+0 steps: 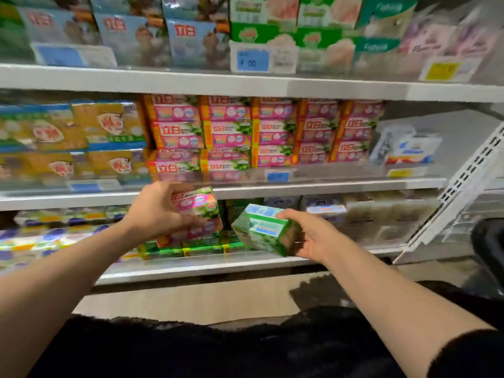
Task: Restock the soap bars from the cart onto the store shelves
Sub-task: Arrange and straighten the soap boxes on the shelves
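1. Gripping a pink soap pack (197,211), our left hand (156,211) has its thumb over the top edge and its fingers curled along the underside and near face. The pack sits against the palm, tilted, at the level of the middle shelf's lip (300,185).

2. Our right hand (313,236) holds a green soap box (266,230) from the right end, thumb on top and fingers under. The box juts out leftward from the hand, tipped corner-down, in front of the lower shelf (218,264).

3. Handling, as we judge it: both look like rigid blocks, dense for their size, in glossy wrap or card. Slick faces, firm corners. A hold across the short width, thumb opposite fingers, suits them; an end-grip like the right hand's leaves the far end free to swing.

4. Fragility seems low; a drop would likely dent a corner, not break the bar.

5. Outward from the left hand: matching pink packs (226,132) stand stacked on the middle shelf just above and behind the held one.

6. Outward from the right hand: green packs (201,248) lie low on the lower shelf, just left of and below the held box. The frame is motion-blurred, so whether they are the same product we cannot say for certain.

7. No cart is plainly in view; a dark shape (488,241) at the right edge may be part of it.
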`<act>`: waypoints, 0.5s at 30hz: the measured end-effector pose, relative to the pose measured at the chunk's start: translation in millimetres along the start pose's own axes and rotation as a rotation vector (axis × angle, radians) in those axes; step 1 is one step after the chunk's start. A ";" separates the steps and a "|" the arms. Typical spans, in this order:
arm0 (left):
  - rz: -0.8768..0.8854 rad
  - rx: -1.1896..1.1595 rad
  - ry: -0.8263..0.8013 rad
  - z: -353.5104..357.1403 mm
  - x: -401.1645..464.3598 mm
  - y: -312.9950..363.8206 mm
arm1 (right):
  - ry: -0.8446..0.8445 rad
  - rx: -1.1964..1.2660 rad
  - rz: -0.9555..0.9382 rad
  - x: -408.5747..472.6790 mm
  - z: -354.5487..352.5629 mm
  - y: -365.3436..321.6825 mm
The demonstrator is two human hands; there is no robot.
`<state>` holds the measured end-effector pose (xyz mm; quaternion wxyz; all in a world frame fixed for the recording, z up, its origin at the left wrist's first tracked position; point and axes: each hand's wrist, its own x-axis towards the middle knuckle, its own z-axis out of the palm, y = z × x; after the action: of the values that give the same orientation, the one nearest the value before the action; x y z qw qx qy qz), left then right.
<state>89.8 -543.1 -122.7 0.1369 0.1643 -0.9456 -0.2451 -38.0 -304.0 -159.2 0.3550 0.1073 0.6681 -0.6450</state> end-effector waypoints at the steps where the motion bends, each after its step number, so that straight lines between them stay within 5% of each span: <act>1: -0.016 0.006 -0.013 -2.2 -0.7 -5.4 | 0.007 0.038 0.029 9.3 8.2 6.4; 15: -0.184 0.147 -0.132 -0.3 -14.1 -49.3 | -0.003 0.411 0.269 101.6 44.6 49.2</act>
<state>114.8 -578.6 -150.0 0.0388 0.2435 -0.9489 -0.1970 -67.1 -370.7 -256.4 0.4094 0.2641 0.5019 -0.7147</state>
